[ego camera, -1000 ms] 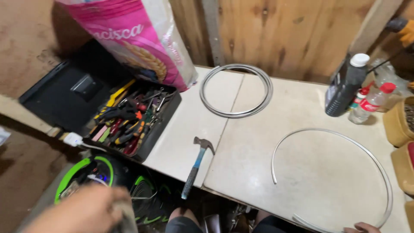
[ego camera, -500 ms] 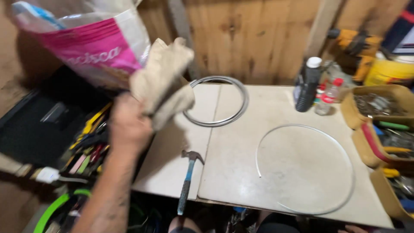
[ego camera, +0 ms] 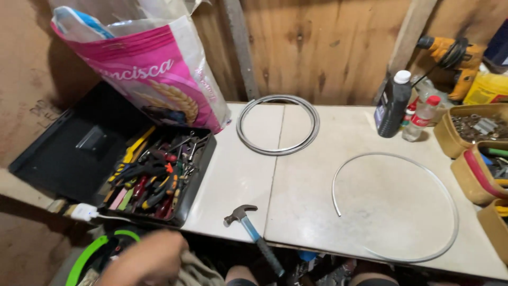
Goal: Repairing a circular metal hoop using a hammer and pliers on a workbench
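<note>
Rough wood-plank wall behind, pale bench (ego camera: 296, 212) made of two slabs butted w/ a seam down the middle. Shed or workshop by the look.

One hand (ego camera: 145, 259) shows, low at 7 o'clock, below the bench edge, blurred; by its side of the view prob. the left. It rests on a beige cloth (ego camera: 198, 271) bunched beside it, fingers look curled onto the fabric, but blur is too heavy to tell if it grips or just lies on top. The other hand is out of view.

Nearest thing on the bench: claw hammer (ego camera: 253, 234), blue shaft, black grip overhanging the front edge at 6 o'clock – handle end sits toward the person, easy to grab. Open black toolbox (ego camera: 153, 180) at 9 o'clock, lid thrown back flat, tray full of screwdrivers & pliers, so tools are on show w/o digging. Pink-and-white sack (ego camera: 151, 66) leans at 11 o'clock against the wall, its base beside the toolbox.

Closed coil of grey wire (ego camera: 278, 124) lies flat at 12 o'clock. Larger open metal hoop (ego camera: 397, 206) at 3 o'clock, ends not joined, flat too, w/ bare bench inside it. Dark bottle (ego camera: 392, 103) & small clear bottle (ego camera: 420, 119) stand upright at 2 o'clock, pushed back out of the working area. Tan tubs (ego camera: 471, 137) of small hardware along the right edge. Green-rimmed object (ego camera: 87, 257) under the bench at 8 o'clock, kind unclear.
</note>
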